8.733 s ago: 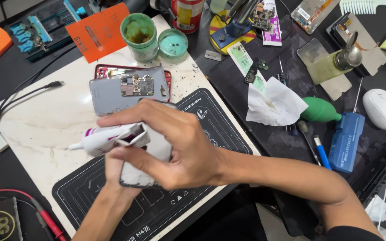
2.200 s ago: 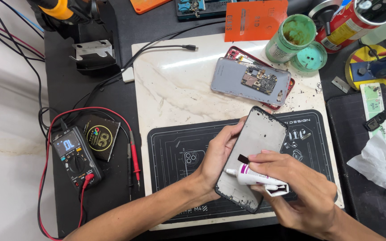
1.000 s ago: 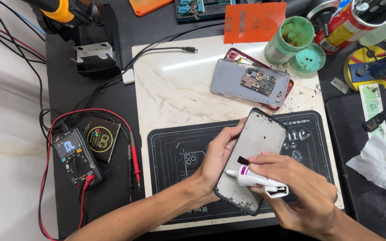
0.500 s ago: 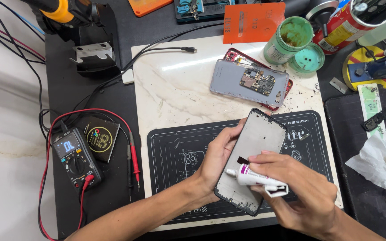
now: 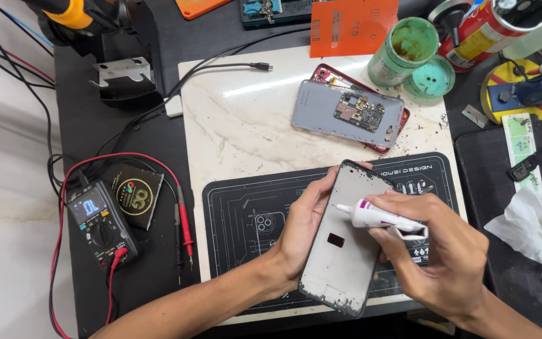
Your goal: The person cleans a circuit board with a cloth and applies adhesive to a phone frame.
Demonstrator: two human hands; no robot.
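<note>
My left hand grips a grey phone screen panel from its left edge, tilted above a black work mat. My right hand holds a small white glue tube, its thin nozzle pointing left over the panel's upper left part. The panel's rim shows dark residue. Further back on the white marble slab lies an opened grey phone body with its circuit board exposed, resting on a red case.
A multimeter with red leads sits on the left. A green jar and its lid stand at the back right, near a spray can. A crumpled tissue lies at the right. A cable crosses the slab.
The glue tube's black cap is off and its white nozzle is bare over the panel. Much earlier, both hands held the tube near the slab's front.
</note>
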